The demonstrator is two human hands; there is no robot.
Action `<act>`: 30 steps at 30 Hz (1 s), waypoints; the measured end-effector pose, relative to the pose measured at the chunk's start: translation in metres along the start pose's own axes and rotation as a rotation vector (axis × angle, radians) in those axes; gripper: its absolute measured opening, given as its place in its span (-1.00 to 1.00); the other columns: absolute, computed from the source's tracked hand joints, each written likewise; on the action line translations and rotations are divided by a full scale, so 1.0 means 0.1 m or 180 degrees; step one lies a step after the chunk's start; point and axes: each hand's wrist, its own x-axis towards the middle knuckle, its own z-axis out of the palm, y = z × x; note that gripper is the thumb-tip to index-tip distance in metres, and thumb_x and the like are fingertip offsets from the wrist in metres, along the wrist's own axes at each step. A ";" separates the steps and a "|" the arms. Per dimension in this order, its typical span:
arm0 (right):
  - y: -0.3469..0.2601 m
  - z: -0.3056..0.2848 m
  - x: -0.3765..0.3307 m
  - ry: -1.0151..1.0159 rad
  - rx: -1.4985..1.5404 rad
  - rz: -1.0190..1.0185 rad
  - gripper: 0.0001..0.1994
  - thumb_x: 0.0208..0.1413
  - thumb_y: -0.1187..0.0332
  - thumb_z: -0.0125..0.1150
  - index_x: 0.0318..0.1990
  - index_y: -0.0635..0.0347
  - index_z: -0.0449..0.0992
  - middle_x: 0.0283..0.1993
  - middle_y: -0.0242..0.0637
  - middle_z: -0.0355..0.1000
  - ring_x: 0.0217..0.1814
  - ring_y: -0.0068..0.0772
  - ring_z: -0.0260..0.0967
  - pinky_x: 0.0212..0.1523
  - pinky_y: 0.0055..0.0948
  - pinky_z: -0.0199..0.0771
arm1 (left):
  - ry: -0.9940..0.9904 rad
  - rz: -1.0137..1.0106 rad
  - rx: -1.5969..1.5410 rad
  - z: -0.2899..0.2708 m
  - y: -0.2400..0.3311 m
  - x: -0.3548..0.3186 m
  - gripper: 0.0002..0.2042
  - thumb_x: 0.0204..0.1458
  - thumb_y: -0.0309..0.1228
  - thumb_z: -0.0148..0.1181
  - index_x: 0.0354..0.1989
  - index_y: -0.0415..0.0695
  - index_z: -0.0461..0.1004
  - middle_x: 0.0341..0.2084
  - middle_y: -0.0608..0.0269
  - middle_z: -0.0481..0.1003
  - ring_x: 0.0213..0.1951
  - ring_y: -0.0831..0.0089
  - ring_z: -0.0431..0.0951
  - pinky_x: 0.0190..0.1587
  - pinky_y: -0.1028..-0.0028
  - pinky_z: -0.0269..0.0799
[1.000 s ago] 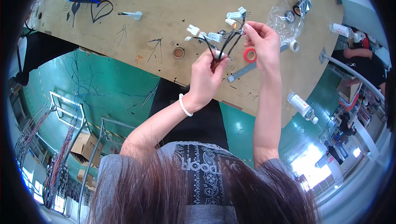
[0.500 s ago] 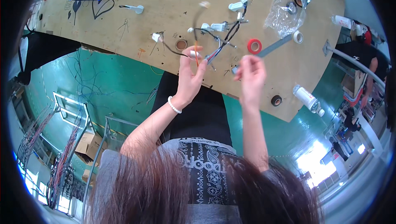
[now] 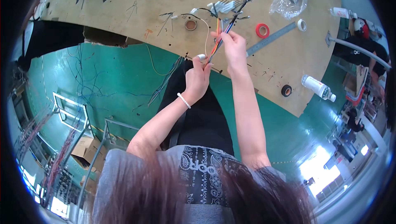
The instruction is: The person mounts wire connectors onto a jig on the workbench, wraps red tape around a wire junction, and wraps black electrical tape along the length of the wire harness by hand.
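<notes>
A bundle of coloured wires [image 3: 214, 50], with red, yellow, blue and dark strands, runs between my two hands at the table's near edge. My left hand [image 3: 196, 81] is closed on the bundle's lower part, with a white wrap on one fingertip. Higher up, my right hand [image 3: 235, 50] pinches the same wires. Beyond it, the wires fan out toward white connectors [image 3: 223, 6] and black wire ends lying on the table. A thin white wire [image 3: 207, 34] loops just left of the bundle. The fingertips partly hide the strands.
Right of my hands lie a grey ruler [image 3: 270, 39], a red tape roll [image 3: 262, 30], a white roll [image 3: 302, 25] and a black roll [image 3: 286, 90]. A brown roll [image 3: 190, 24] sits to the left. A bottle [image 3: 318, 87] lies near the right edge of the table [image 3: 272, 71].
My right hand has moved left and up onto the wires. My left hand has shifted down and right. The bundle is now drawn together between both hands, and the view has shifted slightly.
</notes>
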 end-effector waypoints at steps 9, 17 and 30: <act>-0.03 -0.19 0.18 -0.0421 -0.0298 0.0228 -0.71 0.14 0.28 -0.02 -0.06 0.15 0.52 -0.17 -0.35 0.61 0.05 -0.49 0.38 0.19 -0.16 0.01 | 0.0187 0.0608 0.1069 -0.33 0.08 -0.20 -0.53 0.02 -0.29 0.22 -0.01 -0.36 0.27 -0.21 -0.11 0.39 -0.19 -0.05 0.42 -0.08 0.09 0.30; 0.05 -0.13 0.19 -0.0491 0.0175 -0.0115 -0.77 0.11 0.47 -0.04 -0.20 0.40 0.51 -0.24 -0.11 0.58 -0.14 -0.39 0.48 -0.02 -0.45 0.33 | -0.0184 -0.2064 -0.1464 0.08 -0.06 1.10 -0.61 0.08 -0.34 0.01 -0.03 -0.41 0.35 -0.32 0.02 0.48 -0.29 0.35 0.48 -0.26 0.36 0.36; -0.60 -0.22 -0.36 0.0822 -0.2079 -0.1250 -0.79 0.25 0.36 0.13 -0.11 0.34 0.53 -0.28 -0.26 0.55 -0.32 -0.58 0.45 -0.25 -0.54 0.48 | -0.0273 -0.0291 -0.2089 -0.45 0.56 1.18 -0.84 0.29 -0.43 -0.03 -0.18 -0.26 0.44 -0.42 0.36 0.46 -0.31 0.59 0.44 -0.16 0.54 0.38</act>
